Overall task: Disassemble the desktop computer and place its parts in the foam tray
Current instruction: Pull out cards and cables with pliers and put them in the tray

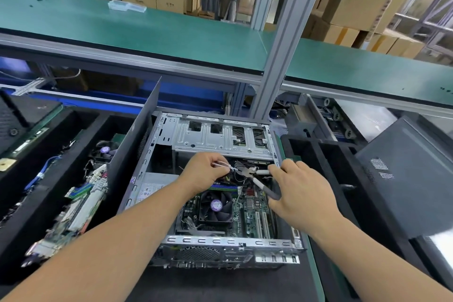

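An open desktop computer case (220, 240) lies in front of me with its motherboard (252, 216) and CPU fan (215, 206) exposed. Over the middle of the case, my left hand (203, 171) pinches a white cable tie (224, 165) wrapped round a bundle of dark wires. My right hand (299, 193) grips grey-handled cutting pliers (255, 174), whose jaws sit at the tie. A black foam tray (31, 179) at the left holds another motherboard (81, 201), a fan and a blue cable.
A dark side panel (134, 140) stands upright between the case and the left tray. Another black foam tray (326, 154) and a black case panel (407, 179) lie at the right. A green conveyor shelf (147, 29) and an aluminium post (282, 37) rise behind.
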